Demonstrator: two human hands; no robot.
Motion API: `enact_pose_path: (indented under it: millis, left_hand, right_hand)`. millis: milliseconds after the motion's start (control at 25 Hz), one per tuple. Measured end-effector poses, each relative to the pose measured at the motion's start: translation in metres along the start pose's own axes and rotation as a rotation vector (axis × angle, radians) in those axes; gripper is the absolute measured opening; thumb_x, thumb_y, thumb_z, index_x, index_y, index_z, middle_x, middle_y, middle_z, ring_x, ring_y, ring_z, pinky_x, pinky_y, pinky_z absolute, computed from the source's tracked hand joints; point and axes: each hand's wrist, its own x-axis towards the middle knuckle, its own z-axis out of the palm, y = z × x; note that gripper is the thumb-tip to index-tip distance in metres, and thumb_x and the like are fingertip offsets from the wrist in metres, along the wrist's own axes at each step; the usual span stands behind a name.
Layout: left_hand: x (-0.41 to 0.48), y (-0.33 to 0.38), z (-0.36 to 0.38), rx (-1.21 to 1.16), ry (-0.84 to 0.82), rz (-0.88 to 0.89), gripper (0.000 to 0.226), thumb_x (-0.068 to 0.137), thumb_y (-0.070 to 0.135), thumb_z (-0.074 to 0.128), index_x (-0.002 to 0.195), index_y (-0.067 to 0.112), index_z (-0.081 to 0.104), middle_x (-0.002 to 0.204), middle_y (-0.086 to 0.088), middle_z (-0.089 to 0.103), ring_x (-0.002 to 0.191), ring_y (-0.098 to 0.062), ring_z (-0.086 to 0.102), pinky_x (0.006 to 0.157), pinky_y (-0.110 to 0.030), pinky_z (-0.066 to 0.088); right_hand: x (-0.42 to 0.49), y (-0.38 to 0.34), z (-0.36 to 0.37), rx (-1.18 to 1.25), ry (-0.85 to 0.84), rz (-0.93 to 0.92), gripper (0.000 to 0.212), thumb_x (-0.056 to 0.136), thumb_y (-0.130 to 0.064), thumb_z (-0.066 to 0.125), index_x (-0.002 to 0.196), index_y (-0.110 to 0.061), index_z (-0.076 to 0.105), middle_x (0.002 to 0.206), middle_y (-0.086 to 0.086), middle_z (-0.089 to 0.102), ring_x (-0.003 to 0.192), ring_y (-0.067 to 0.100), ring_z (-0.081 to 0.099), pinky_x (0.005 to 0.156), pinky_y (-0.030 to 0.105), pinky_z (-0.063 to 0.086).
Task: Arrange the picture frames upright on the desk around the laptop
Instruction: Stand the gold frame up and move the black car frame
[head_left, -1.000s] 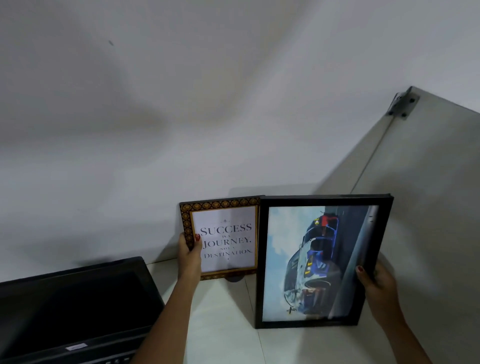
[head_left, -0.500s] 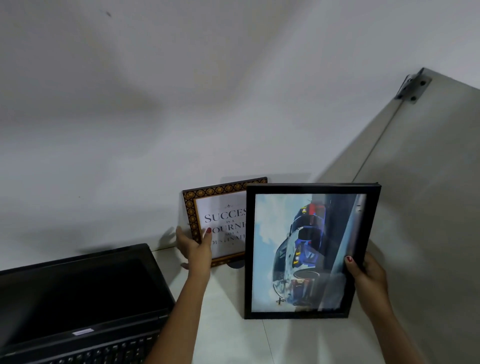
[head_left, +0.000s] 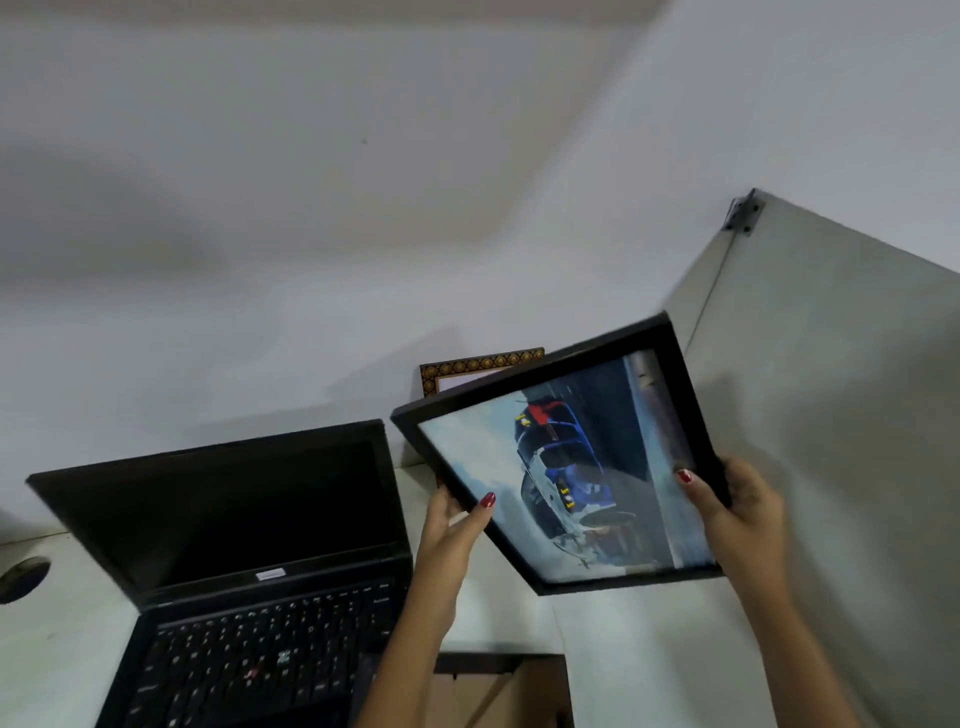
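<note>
Nearest, at 6 o'clock of the view: a frame lying face-down (head_left: 498, 691) at the desk's front edge, brown backing up, only partly in shot, not yet stood up. To its left, 7 to 8 o'clock, the open laptop (head_left: 249, 551), screen dark, keyboard toward the person, resting on the pale desk (head_left: 62, 639); a round dark cable hole (head_left: 23, 574) sits at 9 o'clock near the desk's left margin. Above the desk, at about 3 to 4 o'clock of the laptop, both hands hold the large black-framed car picture (head_left: 566, 467) clear of the surface, tilted so one corner points down. Left hand (head_left: 454, 525) clamps the frame's left rail, thumb on the glass side, fingers behind. Right hand (head_left: 737, 512) grips the right rail likewise, thumb in front. A two-handed edge hold suits a broad glazed frame: keeps it from twisting and keeps prints mostly off the glass. The car image reads sideways, so my guess is the frame is being rotated to set the picture right way up before standing it. Behind it, at 12 o'clock of the black frame, the small gold-patterned frame (head_left: 480, 366) stands upright against the white wall (head_left: 311, 234), mostly hidden. Far right, a grey side panel (head_left: 857, 415) with a metal bracket (head_left: 744, 214) closes the corner.
</note>
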Motion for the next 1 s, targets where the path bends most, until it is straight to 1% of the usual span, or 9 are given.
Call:
enact_pose_path:
  millis: [80,240,400,480,560,680,760,840,1000]
  left_hand:
    - [-0.024,0.012,-0.017,-0.006,0.002,0.058,0.021,0.085,0.014,0.057,0.105,0.02,0.057,0.099,0.006,0.064,0.095,-0.01,0.062,0.073,-0.021,0.046]
    - [-0.068,0.032,-0.065,-0.013,0.129,0.208,0.014,0.086,0.009,0.054,0.09,0.02,0.061,0.091,0.003,0.068,0.081,-0.005,0.068,0.064,-0.013,0.055]
    - [-0.103,0.061,-0.118,-0.094,0.261,0.39,0.02,0.09,0.015,0.048,0.098,0.026,0.061,0.092,0.012,0.071,0.084,-0.001,0.067,0.073,-0.018,0.056]
    - [-0.116,0.078,-0.154,-0.111,0.329,0.482,0.021,0.091,0.016,0.046,0.101,0.028,0.061,0.092,0.014,0.071,0.085,0.001,0.066,0.076,-0.018,0.054]
    - [-0.124,0.098,-0.191,-0.073,0.398,0.562,0.021,0.091,0.01,0.047,0.106,0.018,0.06,0.093,0.01,0.067,0.086,-0.002,0.063,0.083,-0.02,0.05]
    - [-0.133,0.129,-0.259,0.206,0.472,0.666,0.027,0.085,0.001,0.055,0.11,0.011,0.061,0.093,0.013,0.064,0.083,0.009,0.06,0.081,-0.009,0.047]
    - [-0.136,0.148,-0.309,0.554,0.487,0.773,0.032,0.08,0.005,0.063,0.098,0.031,0.066,0.083,0.025,0.064,0.082,0.004,0.061,0.081,-0.02,0.048]
    - [-0.138,0.166,-0.36,0.979,0.523,0.851,0.028,0.074,0.019,0.064,0.094,0.038,0.063,0.072,0.03,0.058,0.078,-0.003,0.057,0.081,-0.027,0.034]
    - [-0.139,0.19,-0.446,1.322,0.499,0.906,0.022,0.072,0.026,0.063,0.091,0.036,0.068,0.071,0.016,0.065,0.075,-0.001,0.05,0.07,-0.024,0.016]
  right_hand:
    - [-0.014,-0.028,0.0,0.005,-0.022,-0.063,0.025,0.079,0.003,0.062,0.095,-0.016,0.061,0.071,-0.042,0.062,0.069,-0.016,0.058,0.066,0.002,0.043]
    - [-0.047,-0.082,0.016,0.064,-0.155,-0.141,0.05,0.077,-0.004,0.066,0.082,-0.054,0.059,0.08,-0.036,0.065,0.077,-0.007,0.06,0.072,0.006,0.046]
    - [-0.089,-0.122,0.057,0.197,-0.328,-0.127,0.012,0.071,-0.041,0.069,0.077,-0.049,0.062,0.079,-0.03,0.068,0.074,-0.003,0.063,0.063,0.006,0.047]
    - [-0.114,-0.13,0.087,0.241,-0.427,-0.085,0.012,0.069,-0.04,0.072,0.077,-0.042,0.064,0.081,-0.026,0.07,0.076,-0.002,0.064,0.063,0.007,0.049]
    - [-0.136,-0.138,0.117,0.245,-0.508,-0.061,0.031,0.063,-0.05,0.072,0.089,-0.036,0.06,0.091,-0.01,0.073,0.083,0.003,0.065,0.068,0.011,0.052]
    - [-0.164,-0.161,0.161,0.375,-0.463,-0.017,0.054,0.064,-0.037,0.073,0.112,-0.025,0.05,0.109,0.002,0.066,0.093,0.002,0.063,0.075,0.014,0.052]
    - [-0.18,-0.181,0.189,0.44,-0.361,-0.016,0.081,0.059,-0.045,0.074,0.128,-0.029,0.034,0.113,-0.004,0.063,0.105,0.006,0.059,0.087,0.021,0.051]
    - [-0.201,-0.211,0.225,0.393,-0.323,-0.029,0.08,0.062,-0.034,0.072,0.13,-0.034,0.03,0.124,-0.004,0.055,0.119,0.01,0.05,0.102,0.032,0.043]
    - [-0.255,-0.277,0.336,0.143,-0.548,-0.394,0.061,0.068,-0.036,0.075,0.121,-0.038,0.044,0.13,-0.011,0.049,0.124,0.0,0.04,0.106,0.014,0.028]
